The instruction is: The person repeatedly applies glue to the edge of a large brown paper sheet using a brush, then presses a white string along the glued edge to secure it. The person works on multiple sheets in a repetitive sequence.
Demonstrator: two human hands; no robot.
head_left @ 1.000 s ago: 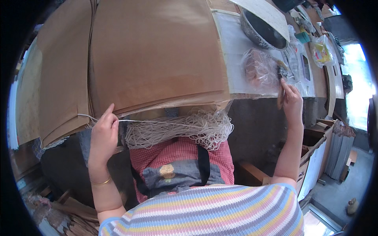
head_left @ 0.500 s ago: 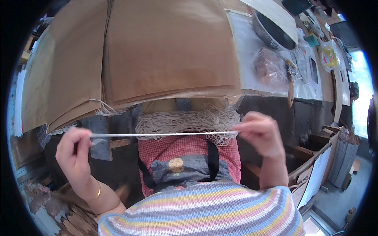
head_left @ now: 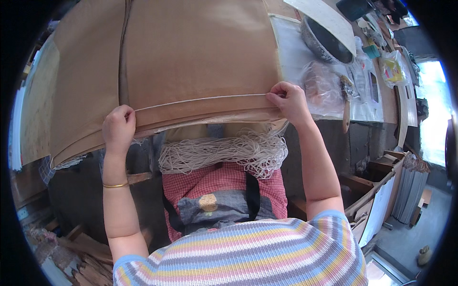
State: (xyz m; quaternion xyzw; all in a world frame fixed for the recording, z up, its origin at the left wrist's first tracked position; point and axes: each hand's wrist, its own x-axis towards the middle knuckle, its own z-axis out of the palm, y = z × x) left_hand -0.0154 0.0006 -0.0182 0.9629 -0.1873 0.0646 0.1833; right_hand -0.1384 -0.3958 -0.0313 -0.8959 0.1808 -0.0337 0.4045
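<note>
A thin white cord [head_left: 200,99] runs taut between my two hands, along the near edge of a stack of large brown paper sheets [head_left: 200,52]. My left hand [head_left: 119,128] pinches one end beside the dark gap between two stacks. At the right-hand edge of the paper, my right hand [head_left: 290,102] pinches the other end between thumb and fingers. A loose heap of white cords [head_left: 222,153] lies across my lap, on a red checked apron [head_left: 219,180], just below the table edge.
Right of the paper, a bowl [head_left: 327,45] sits partly under a pale board. Near it are a clear plastic bag [head_left: 322,88] and a brush [head_left: 347,117] whose handle overhangs the table edge. A wooden-edged box [head_left: 358,181] stands at lower right.
Both hands have moved forward from above my lap to the paper's near edge, carrying the stretched cord with them. My arms are now extended.
</note>
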